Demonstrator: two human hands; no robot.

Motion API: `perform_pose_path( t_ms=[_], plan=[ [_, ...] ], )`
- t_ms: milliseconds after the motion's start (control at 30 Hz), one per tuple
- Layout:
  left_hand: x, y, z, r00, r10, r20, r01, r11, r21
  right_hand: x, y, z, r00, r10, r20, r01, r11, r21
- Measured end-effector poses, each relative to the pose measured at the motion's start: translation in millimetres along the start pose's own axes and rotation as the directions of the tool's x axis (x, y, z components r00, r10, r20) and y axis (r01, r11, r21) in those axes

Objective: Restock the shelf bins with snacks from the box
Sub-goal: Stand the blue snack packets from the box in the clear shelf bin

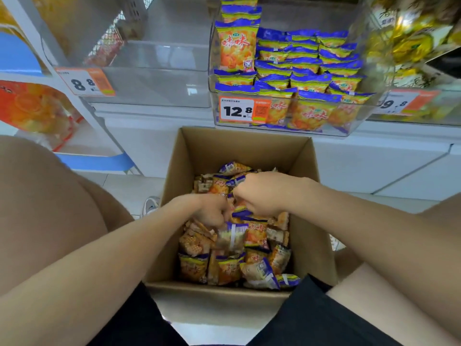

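Plastic left bin (154, 88): on the shelf (162, 116), tagged 8.8.
Left hand (212, 213): inside the box (249, 146) — fingers curled down, seemingly pinching a blurred packet (232, 236).
Cardboard box: on the floor (129, 186), below the bins, snack packets (224, 268) heaped loose inside.
Right hand (257, 193): fingers clenched on a blue-edged packet (237, 182).
Bin tagged 12.8 (354, 123): packed with matching packets.

Snacks (224, 268) lie in the box (249, 146), which stands on the floor (119, 186). Inside the box, the left grip (212, 213) is near the middle and the right grip (257, 193) just behind it. Behind and above the box sits the mid bin (274, 129), with the left bin (154, 88) and right bin (444, 113) at either side. A shoe (151, 206) lies left of the box.
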State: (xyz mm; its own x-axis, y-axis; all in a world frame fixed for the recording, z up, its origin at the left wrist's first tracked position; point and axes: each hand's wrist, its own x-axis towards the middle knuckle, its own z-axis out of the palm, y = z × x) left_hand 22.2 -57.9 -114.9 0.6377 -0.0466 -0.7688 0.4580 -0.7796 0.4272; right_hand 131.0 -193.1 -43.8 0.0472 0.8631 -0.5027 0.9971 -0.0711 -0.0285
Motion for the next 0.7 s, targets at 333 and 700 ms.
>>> perform_pose_path(
  t_ms=[333, 700],
  plan=[
    [-92, 46, -79, 0.875, -0.115, -0.471, -0.256, 0.715, -0.650, -56, 35, -55, 0.956, 0.028, -0.291, 0.098, 0.908, 0.408],
    [-130, 66, -121, 0.619, -0.057, -0.783, -0.698, 0.418, -0.582, -71, 35, -126, 0.645, 0.567, -0.512, 0.248, 0.478, 0.843]
  ],
)
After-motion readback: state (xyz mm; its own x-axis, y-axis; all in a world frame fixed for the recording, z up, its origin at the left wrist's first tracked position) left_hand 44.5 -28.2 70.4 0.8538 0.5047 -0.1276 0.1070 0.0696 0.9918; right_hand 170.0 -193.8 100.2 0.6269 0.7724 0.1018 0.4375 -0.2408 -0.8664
